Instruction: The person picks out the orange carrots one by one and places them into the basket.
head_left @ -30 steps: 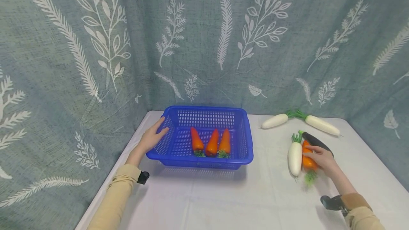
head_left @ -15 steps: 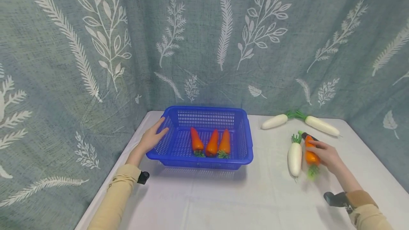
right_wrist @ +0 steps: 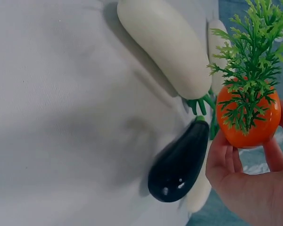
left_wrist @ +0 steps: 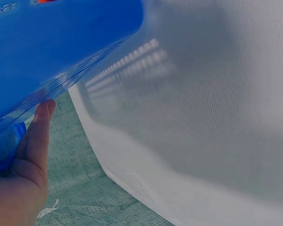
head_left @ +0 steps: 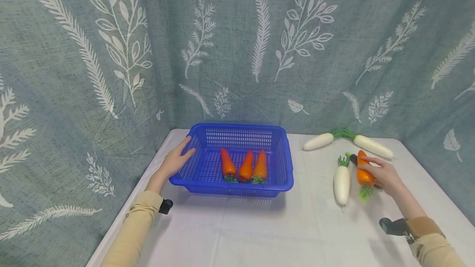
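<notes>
My right hand (head_left: pixel 382 174) pinches an orange carrot (head_left: pixel 363 172) with a leafy green top, held above the table. In the right wrist view the carrot's blunt end (right_wrist: pixel 247 122) faces the camera. Below it lies a dark eggplant (right_wrist: pixel 179 162), mostly covered by the hand and carrot in the head view. A white radish (head_left: pixel 342 185) lies just left of the carrot. At the left, my left hand (head_left: pixel 176 160) holds the side of a blue plastic basket (head_left: pixel 231 190), its thumb over the rim. Three carrots (head_left: pixel 246 168) lie inside the basket, tips pointing away.
Two more white radishes, one on the left (head_left: pixel 319 141) and one on the right (head_left: pixel 372 146), lie at the back right with their green tops together. A white cloth covers the table (head_left: pixel 237 230). Behind it hangs a grey-green leaf-patterned curtain (head_left: pixel 237 52).
My right hand has lifted the carrot and moved it slightly right and away, apart from the front radish and over the eggplant. The left hand and basket have stayed put.
</notes>
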The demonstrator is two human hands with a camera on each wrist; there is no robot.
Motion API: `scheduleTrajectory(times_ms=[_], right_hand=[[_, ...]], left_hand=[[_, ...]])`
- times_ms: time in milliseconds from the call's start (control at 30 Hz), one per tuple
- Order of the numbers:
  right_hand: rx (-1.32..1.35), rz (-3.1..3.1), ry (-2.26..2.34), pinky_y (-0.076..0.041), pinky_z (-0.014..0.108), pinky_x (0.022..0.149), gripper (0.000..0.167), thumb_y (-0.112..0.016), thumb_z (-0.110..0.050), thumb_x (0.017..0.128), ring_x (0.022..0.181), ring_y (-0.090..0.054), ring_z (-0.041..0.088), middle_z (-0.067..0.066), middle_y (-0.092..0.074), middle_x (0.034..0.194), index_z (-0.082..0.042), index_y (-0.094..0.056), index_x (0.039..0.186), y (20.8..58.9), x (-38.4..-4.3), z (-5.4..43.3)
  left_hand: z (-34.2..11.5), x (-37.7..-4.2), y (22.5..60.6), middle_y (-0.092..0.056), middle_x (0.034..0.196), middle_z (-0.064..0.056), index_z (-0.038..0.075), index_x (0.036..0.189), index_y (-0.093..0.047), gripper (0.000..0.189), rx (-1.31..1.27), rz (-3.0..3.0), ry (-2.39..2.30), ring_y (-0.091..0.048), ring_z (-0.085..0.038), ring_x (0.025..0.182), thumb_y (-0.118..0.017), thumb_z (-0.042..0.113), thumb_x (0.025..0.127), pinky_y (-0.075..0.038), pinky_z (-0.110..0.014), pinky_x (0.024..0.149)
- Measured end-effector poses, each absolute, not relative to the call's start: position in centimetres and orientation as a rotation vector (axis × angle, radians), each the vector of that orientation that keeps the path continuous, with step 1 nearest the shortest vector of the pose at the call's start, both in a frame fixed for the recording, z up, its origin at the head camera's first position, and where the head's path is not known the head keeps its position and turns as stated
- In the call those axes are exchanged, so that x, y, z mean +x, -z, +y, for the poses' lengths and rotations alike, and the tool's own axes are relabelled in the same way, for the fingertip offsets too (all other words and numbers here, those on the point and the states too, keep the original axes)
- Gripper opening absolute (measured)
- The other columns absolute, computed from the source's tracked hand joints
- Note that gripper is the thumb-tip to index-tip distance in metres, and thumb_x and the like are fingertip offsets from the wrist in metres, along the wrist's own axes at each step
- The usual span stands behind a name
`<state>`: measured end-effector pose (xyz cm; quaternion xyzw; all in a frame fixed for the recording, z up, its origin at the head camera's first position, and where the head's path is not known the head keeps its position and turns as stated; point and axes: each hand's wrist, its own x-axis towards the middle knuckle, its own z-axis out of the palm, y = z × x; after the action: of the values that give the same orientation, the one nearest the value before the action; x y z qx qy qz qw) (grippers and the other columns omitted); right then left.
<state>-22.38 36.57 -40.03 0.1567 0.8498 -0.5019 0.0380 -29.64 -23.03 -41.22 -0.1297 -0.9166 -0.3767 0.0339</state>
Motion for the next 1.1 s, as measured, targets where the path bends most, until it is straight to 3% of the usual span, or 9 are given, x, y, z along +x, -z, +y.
scheduleTrajectory(times_ms=[400, 467, 567, 667, 733, 1100], right_hand=[[0.486, 2.507, 1.657, -0.053, 0.021, 0.074, 0.07, -0.048, -0.033, 0.101, 0.127, -0.038, 0.046, 0.037, -0.019, 0.15, 0.007, -0.02, 0.151, 39.8, -22.5, 35.5], [0.473, 2.498, 1.673, -0.052, 0.019, 0.073, 0.07, -0.048, -0.033, 0.101, 0.123, -0.042, 0.042, 0.037, -0.019, 0.15, 0.007, -0.02, 0.151, 39.7, -22.5, 35.3], [0.426, 2.452, 1.746, -0.053, 0.017, 0.072, 0.069, -0.049, -0.032, 0.102, 0.106, -0.054, 0.025, 0.036, -0.019, 0.151, 0.007, -0.02, 0.151, 39.6, -22.6, 34.9], [0.364, 2.403, 1.821, -0.053, 0.016, 0.073, 0.067, -0.048, -0.028, 0.103, 0.089, -0.053, 0.004, 0.035, -0.018, 0.151, 0.008, -0.019, 0.151, 39.5, -22.7, 34.4], [0.327, 2.382, 1.852, -0.054, 0.016, 0.074, 0.066, -0.048, -0.027, 0.103, 0.082, -0.051, -0.003, 0.034, -0.019, 0.151, 0.009, -0.019, 0.151, 39.5, -22.8, 34.0], [0.286, 2.357, 1.877, -0.052, 0.015, 0.075, 0.069, -0.051, -0.031, 0.102, 0.087, -0.05, -0.001, 0.029, -0.022, 0.152, 0.004, -0.02, 0.152, 38.7, -23.3, 31.3]], left_hand=[[-23.0, -29.5, 41.3, -0.021, 0.156, -0.026, -0.004, 0.153, -0.022, 0.06, -0.417, -2.806, 1.16, -0.022, -0.046, 0.141, -0.043, 0.028, 0.105, -0.019, -0.058, 0.115], [-23.1, -29.6, 41.3, -0.02, 0.156, -0.027, -0.004, 0.153, -0.022, 0.061, -0.42, -2.809, 1.157, -0.022, -0.047, 0.141, -0.043, 0.029, 0.105, -0.019, -0.059, 0.115], [-23.1, -29.6, 41.4, -0.02, 0.156, -0.026, -0.003, 0.153, -0.021, 0.062, -0.414, -2.812, 1.163, -0.022, -0.046, 0.141, -0.043, 0.029, 0.105, -0.019, -0.059, 0.115], [-23.1, -29.6, 41.5, -0.02, 0.156, -0.027, -0.003, 0.153, -0.021, 0.061, -0.416, -2.811, 1.16, -0.022, -0.046, 0.141, -0.043, 0.028, 0.105, -0.02, -0.059, 0.115], [-23.1, -29.7, 41.5, -0.02, 0.157, -0.026, -0.003, 0.153, -0.021, 0.061, -0.414, -2.808, 1.169, -0.021, -0.046, 0.141, -0.043, 0.027, 0.105, -0.019, -0.058, 0.115], [-23.1, -29.7, 41.4, -0.021, 0.156, -0.027, -0.003, 0.153, -0.022, 0.061, -0.413, -2.808, 1.159, -0.023, -0.047, 0.14, -0.042, 0.03, 0.105, -0.02, -0.06, 0.114]])
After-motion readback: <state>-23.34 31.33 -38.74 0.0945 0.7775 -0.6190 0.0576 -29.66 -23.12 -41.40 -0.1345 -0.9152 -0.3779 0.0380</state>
